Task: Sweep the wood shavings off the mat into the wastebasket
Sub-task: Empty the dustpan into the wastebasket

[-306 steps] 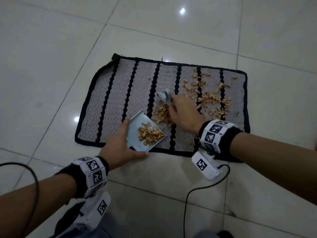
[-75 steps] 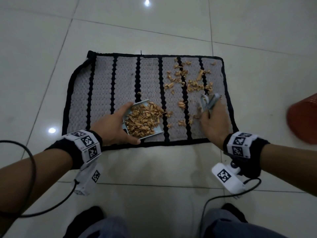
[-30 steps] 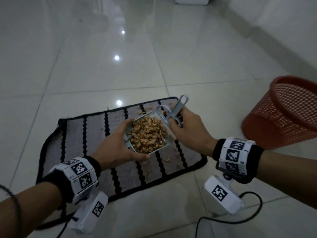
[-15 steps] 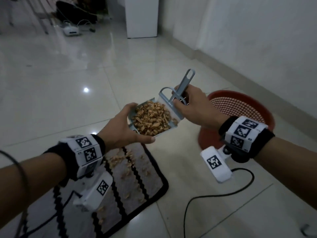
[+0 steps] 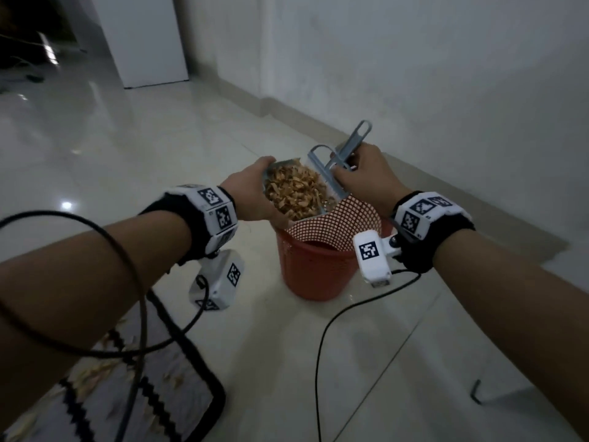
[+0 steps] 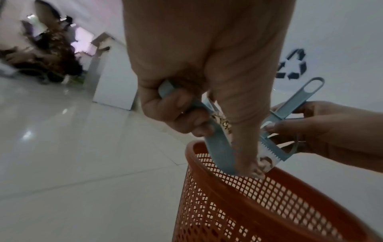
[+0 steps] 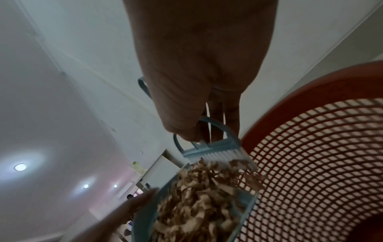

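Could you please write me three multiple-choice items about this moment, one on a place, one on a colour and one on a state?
1. Where is the dustpan?
A. flat on the mat
B. over the wastebasket's mouth
C. on the bare floor

2. What colour is the wastebasket?
A. blue
B. white
C. red-orange

3. What is the right hand doing?
A. holding the small brush
B. resting open on the floor
C. gripping the wastebasket's rim

Answers:
1 B: the left hand holds the dustpan tilted above the mesh rim.
2 C: its mesh wall and rim are red-orange.
3 A: its fingers pinch the brush at the dustpan's edge, against the wood shavings.
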Demonstrator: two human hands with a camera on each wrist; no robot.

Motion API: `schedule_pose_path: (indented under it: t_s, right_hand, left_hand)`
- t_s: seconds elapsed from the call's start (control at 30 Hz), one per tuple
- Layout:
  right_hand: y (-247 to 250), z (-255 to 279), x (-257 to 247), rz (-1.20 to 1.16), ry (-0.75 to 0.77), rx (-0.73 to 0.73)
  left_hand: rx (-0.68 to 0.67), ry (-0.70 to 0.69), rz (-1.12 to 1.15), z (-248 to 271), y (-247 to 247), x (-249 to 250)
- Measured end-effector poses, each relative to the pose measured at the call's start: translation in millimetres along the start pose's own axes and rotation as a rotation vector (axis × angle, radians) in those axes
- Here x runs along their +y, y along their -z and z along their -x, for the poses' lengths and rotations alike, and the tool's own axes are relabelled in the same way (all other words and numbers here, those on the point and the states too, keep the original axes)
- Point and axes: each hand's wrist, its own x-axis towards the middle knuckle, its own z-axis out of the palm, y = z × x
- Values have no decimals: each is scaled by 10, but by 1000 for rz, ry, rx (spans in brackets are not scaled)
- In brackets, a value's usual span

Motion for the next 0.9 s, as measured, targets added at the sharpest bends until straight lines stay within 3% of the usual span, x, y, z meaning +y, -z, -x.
schedule_pose_path:
  t_s: [0.13,0.2,0.43,0.57,0.7,0.9]
  right_hand:
    - [14,101,365,88,-106,36]
    - [1,122,488,89,-164,78]
    - [18,144,566,-15,-253,148]
    - [-8,66,742,-222,-393,179]
    - [-111,-103,1064,-367,-416,185]
    - [6,-14,688,-476,-412,279]
  left_hand:
    - [79,-160,-487,-177,-141,191]
    - [125,-213,-583,-220,-186,273]
    - [130,-251,-601,-349,-252,405]
    - [98,-242,-569,-355,-289,437]
    - [66,-246,-489,-342,-347,527]
    - [13,-197,-532,-358,-352,597]
